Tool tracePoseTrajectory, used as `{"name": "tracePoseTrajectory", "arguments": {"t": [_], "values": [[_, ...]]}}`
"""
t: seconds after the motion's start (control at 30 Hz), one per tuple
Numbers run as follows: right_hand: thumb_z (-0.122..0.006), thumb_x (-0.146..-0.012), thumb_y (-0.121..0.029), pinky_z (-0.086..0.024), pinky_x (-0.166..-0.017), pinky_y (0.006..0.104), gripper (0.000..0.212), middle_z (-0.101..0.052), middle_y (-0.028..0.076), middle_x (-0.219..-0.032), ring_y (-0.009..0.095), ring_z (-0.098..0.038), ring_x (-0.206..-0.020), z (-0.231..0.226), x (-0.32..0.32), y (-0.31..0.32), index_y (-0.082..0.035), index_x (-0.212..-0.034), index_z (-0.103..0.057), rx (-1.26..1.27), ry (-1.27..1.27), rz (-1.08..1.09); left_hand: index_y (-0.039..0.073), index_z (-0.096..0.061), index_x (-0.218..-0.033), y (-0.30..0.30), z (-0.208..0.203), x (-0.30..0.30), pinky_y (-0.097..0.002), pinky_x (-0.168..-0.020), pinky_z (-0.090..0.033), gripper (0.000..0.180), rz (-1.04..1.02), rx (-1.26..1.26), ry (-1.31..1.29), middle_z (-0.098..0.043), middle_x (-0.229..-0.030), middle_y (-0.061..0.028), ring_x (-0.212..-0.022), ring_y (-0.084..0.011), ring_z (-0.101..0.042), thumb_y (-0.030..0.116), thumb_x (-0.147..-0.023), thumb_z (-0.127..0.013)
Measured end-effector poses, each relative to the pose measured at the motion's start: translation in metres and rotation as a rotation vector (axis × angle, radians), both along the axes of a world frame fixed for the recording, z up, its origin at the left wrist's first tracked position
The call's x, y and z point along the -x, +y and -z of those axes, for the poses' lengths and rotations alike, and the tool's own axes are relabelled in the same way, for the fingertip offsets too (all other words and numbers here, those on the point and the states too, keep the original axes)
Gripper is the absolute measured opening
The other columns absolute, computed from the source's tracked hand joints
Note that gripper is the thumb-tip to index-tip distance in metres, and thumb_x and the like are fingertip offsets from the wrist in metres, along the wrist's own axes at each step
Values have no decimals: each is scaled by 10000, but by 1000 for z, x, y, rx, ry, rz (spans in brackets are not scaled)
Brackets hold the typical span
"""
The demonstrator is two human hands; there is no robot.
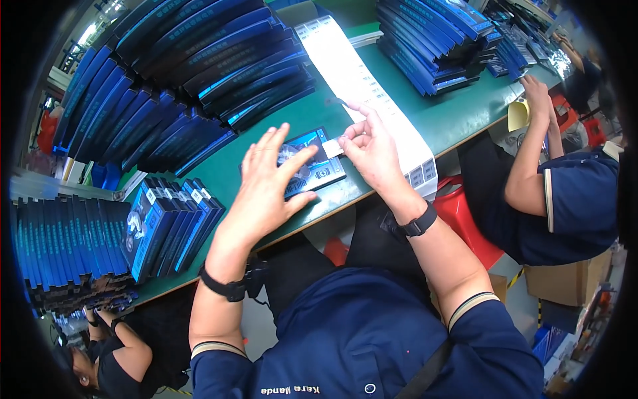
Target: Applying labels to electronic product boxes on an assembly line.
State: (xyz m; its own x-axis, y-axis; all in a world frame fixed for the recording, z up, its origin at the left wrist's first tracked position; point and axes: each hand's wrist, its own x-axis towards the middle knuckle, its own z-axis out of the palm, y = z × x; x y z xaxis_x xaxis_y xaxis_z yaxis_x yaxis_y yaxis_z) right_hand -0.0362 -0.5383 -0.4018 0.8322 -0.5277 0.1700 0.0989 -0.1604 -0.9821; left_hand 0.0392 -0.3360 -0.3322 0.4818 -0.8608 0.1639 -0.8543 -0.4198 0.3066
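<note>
A flat blue and black printed box (332, 170) lies on the green table in front of me. Over its left part my left hand (269, 176) is spread with fingers apart, and I cannot tell how firmly it touches the box. A small white label (334, 147) is pinched between the thumb and fingers of my right hand (371, 149), at the box's right end. Beside that hand runs a long white sheet of labels (362, 86), reaching from the far side of the table over its near edge. Part of the box is hidden under my left hand.
Tall stacks of blue boxes (219, 60) fill the far left. Several boxes (169, 223) stand by the left edge, and another stack (435, 43) is at the far right. A co-worker (565, 193) sits right beside a red stool (465, 219); another person (119, 352) is lower left.
</note>
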Motion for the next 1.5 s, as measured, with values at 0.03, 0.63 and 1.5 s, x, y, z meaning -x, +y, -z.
{"name": "tracePoseTrajectory", "arguments": {"t": [0.03, 0.63, 1.5], "values": [[-661, -848, 26, -516, -671, 229, 594, -610, 30, -843, 59, -621, -688, 0, 0, 0, -86, -1400, -472, -6, -2, -3, 240, -568, -1376, -5, 6, -1, -509, -1175, -254, 740, 0, -1, 1, -288, -1569, -206, -1449, -409, -275, 233, -696, -860], [-661, -943, -105, -510, -725, 227, 620, -589, -5, -846, 77, -600, -759, -37, 16, 23, -55, -1471, -340, -740, -247, -290, 303, -698, -1236, -4, 1, 43, -520, -1085, -309, 664, -26, 338, 14, -394, -1448, -240, -1321, -422, -380, 251, -604, -894], [-662, -882, -22, -435, -726, 194, 800, -557, 44, -1041, 40, -532, -762, -112, 24, 2, -96, -1558, -240, -72, -231, -287, 160, -586, -1324, 151, -143, -19, -422, -1074, -418, 676, -419, -236, -132, -550, -1358, -214, -1254, -386, -532, 119, -696, -833]]}}
